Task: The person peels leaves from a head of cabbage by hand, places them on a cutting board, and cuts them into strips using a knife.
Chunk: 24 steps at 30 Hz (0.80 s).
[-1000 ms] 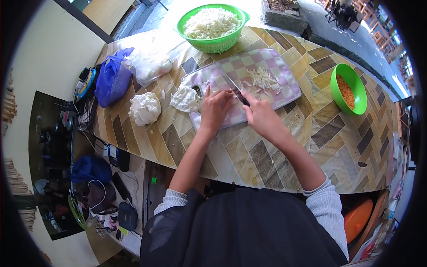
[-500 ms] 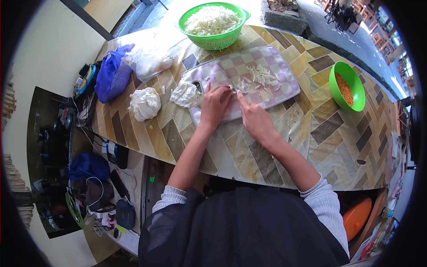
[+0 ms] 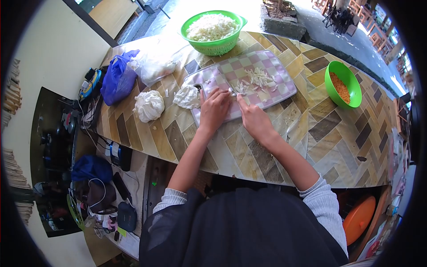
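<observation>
My left hand [image 3: 215,108] is closed over the near-left part of a pink-and-white checkered cutting board [image 3: 283,79], its fingertips pressed on a small white piece [image 3: 230,90]. Close beside it, my right hand [image 3: 255,121] grips a knife [image 3: 233,94], forefinger stretched along the top; most of the knife is hidden under the hand. Thin white shreds [image 3: 260,78] lie in a loose pile on the board, beyond my right hand. Left of my left hand, a crumpled white plastic bag [image 3: 187,97] overlaps the board's edge.
Behind the board stands a green colander [image 3: 218,48] heaped with white shreds. A green bowl [image 3: 354,86] of orange bits is at the right. Another white bag [image 3: 149,106], a blue plastic bag [image 3: 118,80] and a clear bag [image 3: 155,69] sit at the left.
The whole view has shifted slightly. My left fingers have flattened a little over the white piece; both hands stay at the same place on the board.
</observation>
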Tool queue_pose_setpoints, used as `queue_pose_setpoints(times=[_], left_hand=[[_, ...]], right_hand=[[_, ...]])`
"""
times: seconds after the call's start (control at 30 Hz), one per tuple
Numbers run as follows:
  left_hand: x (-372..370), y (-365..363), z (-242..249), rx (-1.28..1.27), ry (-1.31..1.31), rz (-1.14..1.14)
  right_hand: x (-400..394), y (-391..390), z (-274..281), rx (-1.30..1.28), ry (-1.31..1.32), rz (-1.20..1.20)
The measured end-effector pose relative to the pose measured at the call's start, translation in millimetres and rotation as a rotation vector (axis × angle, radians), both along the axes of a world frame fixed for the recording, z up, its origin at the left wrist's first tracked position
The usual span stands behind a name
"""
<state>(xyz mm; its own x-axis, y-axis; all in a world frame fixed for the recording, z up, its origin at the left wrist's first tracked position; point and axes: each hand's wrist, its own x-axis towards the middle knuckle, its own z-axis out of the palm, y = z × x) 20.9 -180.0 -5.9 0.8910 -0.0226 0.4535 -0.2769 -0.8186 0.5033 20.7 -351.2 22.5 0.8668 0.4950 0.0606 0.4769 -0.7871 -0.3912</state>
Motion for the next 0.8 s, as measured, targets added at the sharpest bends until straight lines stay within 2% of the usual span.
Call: queue_pose_setpoints(times=[0.27,0.37,0.57,0.8], left_hand=[[0.9,2.3,0.7,-0.002,0.054,0.020],[-0.3,2.5,-2.7,0.009,0.044,0.010],[0.2,3.4,-3.2,0.006,0.051,-0.005],[-0.5,4.7,-2.9,0.020,0.049,-0.015]], right_hand=[[-10.9,-7.3,-3.7,-0.034,-0.097,0.005],[10.6,4.7,-2.9,-0.021,-0.035,-0.012],[32.6,4.3,16.6,0.297,0.050,0.031],[2.3,10.0,19.6,0.163,0.072,-0.047]])
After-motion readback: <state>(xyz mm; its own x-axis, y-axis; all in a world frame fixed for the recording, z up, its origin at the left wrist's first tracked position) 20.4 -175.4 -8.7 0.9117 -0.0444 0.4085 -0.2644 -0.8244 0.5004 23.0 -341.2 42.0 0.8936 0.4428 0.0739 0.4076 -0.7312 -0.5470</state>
